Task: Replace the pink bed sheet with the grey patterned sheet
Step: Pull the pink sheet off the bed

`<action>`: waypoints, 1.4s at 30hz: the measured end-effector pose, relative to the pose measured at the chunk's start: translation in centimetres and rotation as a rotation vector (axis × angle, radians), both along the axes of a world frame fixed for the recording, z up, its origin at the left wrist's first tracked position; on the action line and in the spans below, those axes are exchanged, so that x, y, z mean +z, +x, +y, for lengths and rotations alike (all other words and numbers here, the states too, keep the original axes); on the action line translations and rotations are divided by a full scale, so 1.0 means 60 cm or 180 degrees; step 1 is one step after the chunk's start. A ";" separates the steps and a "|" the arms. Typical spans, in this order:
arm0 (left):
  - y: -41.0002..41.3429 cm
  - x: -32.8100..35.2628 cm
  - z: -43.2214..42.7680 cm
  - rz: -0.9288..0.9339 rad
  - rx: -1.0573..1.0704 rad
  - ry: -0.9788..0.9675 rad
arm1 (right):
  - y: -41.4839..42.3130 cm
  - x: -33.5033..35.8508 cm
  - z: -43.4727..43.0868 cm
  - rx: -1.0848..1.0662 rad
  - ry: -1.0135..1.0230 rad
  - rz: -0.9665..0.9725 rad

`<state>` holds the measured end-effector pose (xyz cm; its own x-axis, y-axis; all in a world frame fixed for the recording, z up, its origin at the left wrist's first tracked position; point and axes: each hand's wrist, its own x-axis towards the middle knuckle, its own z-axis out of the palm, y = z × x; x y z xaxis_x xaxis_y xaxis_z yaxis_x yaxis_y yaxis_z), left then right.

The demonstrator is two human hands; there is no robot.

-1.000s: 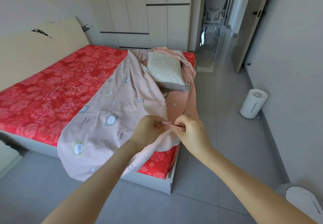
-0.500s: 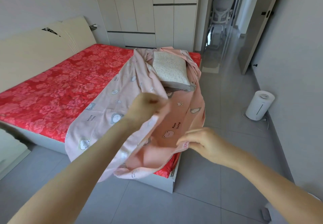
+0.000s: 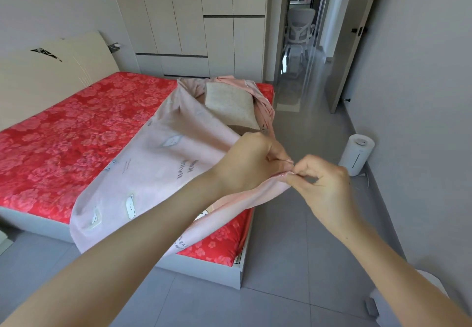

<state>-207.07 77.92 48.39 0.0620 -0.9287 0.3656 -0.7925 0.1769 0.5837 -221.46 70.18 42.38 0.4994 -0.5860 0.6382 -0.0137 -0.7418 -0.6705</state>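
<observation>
Head view takes in a bed (image 3: 63, 135) with a bare red floral mattress that fills the left and middle of the room. The pink sheet (image 3: 158, 173) lies across its right part in a long diagonal band. Its far end is bunched at the far right corner, its near end hangs over the bed's near side, and its right edge is lifted clear of the mattress. A pillow (image 3: 229, 104) sits among the bunched folds at that far corner. A white cylinder (image 3: 357, 153) stands on the floor by the right wall. The grey patterned sheet is not in view.

The left hand (image 3: 252, 160) has its fingers curled in and grips the raised edge. The right hand (image 3: 324, 183) is just beside it, pinching the same hem (image 3: 286, 174) between thumb and forefinger while its other fingers are loosely bent. The two grips nearly touch.

The cloth looks thin, light and quite limp. It sags away from the hands and drapes over the bed's side, so it should carry no shape of its own and slide easily over the mattress. The hem is the sound place to hold it, with the hands spread apart along it so the sheet hangs flat rather than ropes up. The pillow likely pins the far end, so a hard pull would probably drag or tip it.
</observation>
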 end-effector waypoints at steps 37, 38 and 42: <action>-0.081 -0.448 0.145 0.5097 0.2599 0.2965 | -0.128 -0.241 0.031 0.0579 0.1567 0.2373; -0.094 -0.452 0.146 0.5793 0.2649 0.2821 | -0.126 -0.243 0.027 0.0678 0.1552 0.2418; -0.136 -0.460 0.122 0.7048 0.2778 0.1833 | -0.129 -0.245 0.005 0.1002 0.1423 0.2610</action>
<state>-215.22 85.24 20.80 0.0858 -0.4381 -0.8948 0.9822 -0.1136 0.1499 -229.20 70.47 27.69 0.8629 -0.4534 -0.2235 -0.4450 -0.4717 -0.7612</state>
